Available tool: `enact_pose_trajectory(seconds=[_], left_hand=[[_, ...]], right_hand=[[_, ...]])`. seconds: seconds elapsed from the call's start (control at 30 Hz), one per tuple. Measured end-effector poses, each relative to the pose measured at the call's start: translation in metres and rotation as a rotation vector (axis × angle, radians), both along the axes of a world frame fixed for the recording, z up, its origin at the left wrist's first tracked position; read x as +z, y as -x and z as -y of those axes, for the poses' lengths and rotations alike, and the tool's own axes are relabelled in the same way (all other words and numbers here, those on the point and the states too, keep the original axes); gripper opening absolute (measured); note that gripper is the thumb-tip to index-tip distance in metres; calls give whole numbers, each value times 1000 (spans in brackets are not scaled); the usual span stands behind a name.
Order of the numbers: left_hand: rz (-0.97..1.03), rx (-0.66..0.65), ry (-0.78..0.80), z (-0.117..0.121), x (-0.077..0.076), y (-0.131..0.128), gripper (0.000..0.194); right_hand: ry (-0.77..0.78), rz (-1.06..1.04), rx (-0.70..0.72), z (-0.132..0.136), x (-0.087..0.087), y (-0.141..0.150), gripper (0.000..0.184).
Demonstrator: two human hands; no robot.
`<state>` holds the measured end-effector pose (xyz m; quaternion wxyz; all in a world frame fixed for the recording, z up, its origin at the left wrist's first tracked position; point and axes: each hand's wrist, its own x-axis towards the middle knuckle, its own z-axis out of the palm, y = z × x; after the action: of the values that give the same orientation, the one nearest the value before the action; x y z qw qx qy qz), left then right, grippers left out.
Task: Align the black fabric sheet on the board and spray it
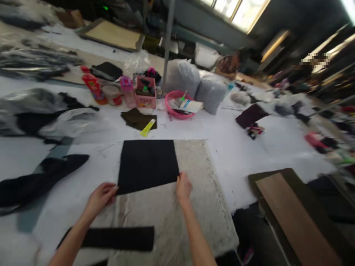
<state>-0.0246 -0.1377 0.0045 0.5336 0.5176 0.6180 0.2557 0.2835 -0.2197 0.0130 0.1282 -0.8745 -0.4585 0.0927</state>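
A black rectangular piece of fabric lies over the far part of a worn grey pad. My left hand pinches its near left corner between thumb and fingers. At the near right corner, my right hand is closed on the fabric's edge. The near edge runs at a slant between both hands. Closer to me, a long black strip of fabric rests on the pad, partly behind my left forearm.
Beyond the fabric are olive cloth pieces with a yellow tube, a pink basket, and a pink box. Dark fabric lies at left. A brown board sits on the right. Grey stuffed bags stand behind.
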Motion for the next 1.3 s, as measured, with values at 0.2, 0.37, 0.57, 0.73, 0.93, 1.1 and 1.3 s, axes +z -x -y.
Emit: enact_pose_trajectory(seconds=[0.2, 0.37, 0.57, 0.73, 0.93, 1.1, 1.3], left_hand=[[-32, 121, 27, 31, -5, 28, 49], [-269, -262, -126, 84, 8, 48, 25], [-542, -651, -375, 116, 21, 48, 30], [-642, -725, -415, 116, 19, 45, 33], [-609, -735, -448, 117, 16, 44, 20], [-552, -688, -487, 119, 17, 46, 16], [-414, -700, -387, 111, 20, 53, 21]], right_hand=[[3, -275, 485, 54, 2, 47, 12], [135, -260, 757, 103, 12, 98, 22], [206, -202, 733, 104, 10, 110, 23], [173, -274, 698, 103, 11, 110, 18], [110, -318, 683, 110, 10, 112, 7], [87, -325, 664, 112, 6, 112, 10], [68, -369, 678, 110, 8, 114, 19]])
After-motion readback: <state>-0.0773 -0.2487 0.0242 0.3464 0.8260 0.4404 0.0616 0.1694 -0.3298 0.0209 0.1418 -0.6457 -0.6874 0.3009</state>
